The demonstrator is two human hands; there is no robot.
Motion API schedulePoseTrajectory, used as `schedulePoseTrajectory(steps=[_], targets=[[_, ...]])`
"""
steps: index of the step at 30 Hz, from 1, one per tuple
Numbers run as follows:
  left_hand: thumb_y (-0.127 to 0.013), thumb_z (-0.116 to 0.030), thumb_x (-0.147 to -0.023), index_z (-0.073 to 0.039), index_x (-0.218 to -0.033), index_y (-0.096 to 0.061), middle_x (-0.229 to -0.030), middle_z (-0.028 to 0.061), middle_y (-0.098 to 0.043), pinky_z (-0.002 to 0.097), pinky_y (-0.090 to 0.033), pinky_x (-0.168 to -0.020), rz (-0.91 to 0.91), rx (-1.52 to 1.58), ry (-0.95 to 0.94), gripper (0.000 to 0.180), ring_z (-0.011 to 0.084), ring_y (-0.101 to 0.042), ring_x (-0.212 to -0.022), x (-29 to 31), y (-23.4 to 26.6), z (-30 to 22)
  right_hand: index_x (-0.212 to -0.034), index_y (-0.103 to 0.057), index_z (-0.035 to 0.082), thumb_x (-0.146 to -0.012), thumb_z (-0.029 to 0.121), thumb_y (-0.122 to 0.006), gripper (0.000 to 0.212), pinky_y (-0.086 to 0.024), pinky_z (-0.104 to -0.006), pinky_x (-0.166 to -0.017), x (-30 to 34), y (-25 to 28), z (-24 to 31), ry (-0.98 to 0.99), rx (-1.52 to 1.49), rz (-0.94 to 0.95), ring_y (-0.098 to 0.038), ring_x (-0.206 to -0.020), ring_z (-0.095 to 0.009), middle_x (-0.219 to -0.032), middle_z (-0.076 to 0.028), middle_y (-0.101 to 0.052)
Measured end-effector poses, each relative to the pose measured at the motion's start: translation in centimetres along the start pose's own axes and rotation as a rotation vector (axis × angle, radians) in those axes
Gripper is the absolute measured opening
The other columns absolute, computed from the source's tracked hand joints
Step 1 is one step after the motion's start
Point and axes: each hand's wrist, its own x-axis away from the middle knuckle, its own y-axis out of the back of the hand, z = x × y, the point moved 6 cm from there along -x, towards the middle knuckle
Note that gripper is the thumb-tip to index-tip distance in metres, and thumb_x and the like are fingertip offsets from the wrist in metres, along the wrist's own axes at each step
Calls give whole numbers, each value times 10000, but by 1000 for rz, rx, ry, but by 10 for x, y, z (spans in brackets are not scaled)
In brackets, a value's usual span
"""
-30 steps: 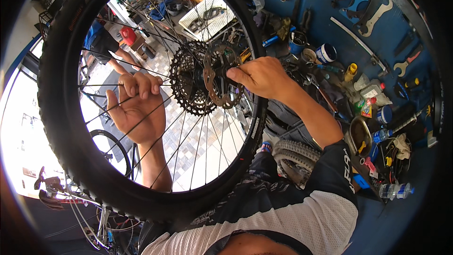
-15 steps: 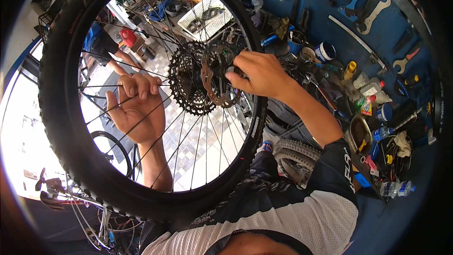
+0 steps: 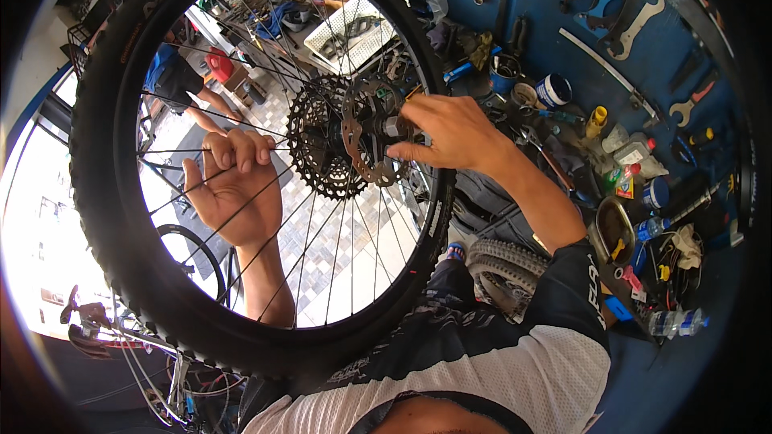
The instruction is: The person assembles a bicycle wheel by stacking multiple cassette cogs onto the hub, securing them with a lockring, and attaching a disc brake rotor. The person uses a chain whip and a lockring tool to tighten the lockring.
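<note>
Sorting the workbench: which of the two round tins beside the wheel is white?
The right tin, farther from the wheel; the other tin is dark blue.

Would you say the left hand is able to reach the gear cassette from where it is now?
Probably yes. The left hand grips spokes on the cassette's side of the wheel, and the gear cassette sits just beside it with only thin spokes between. The right hand works at the brake disc.

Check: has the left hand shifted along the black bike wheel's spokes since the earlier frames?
No. The left hand keeps gripping the thin metal spokes, left of the toothed cassette.
</note>
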Motion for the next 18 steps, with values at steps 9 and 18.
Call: schedulePoseTrajectory(steps=[9,18], targets=[[-268,-502,-1101,-126,-892,-434,-785,43,-423,411,-346,-899,-20,0,-10,461,225,-428,-824,0,-3,1,-857,-555,66,-978,451,-658,417,-519,-408,-556,-15,3,2,399,103,-222,-643,-692,-283,-789,-85,-561],[-343,-484,-1095,-147,-869,-407,-774,24,-406,420,-335,-940,-32,9,8,411,212,-430,-833,0,0,5,-786,-604,47,-987,476,-608,474,-550,-525,-578,-12,-20,-1,7,-91,-222,-688,-640,-416,-737,-185,-685]])
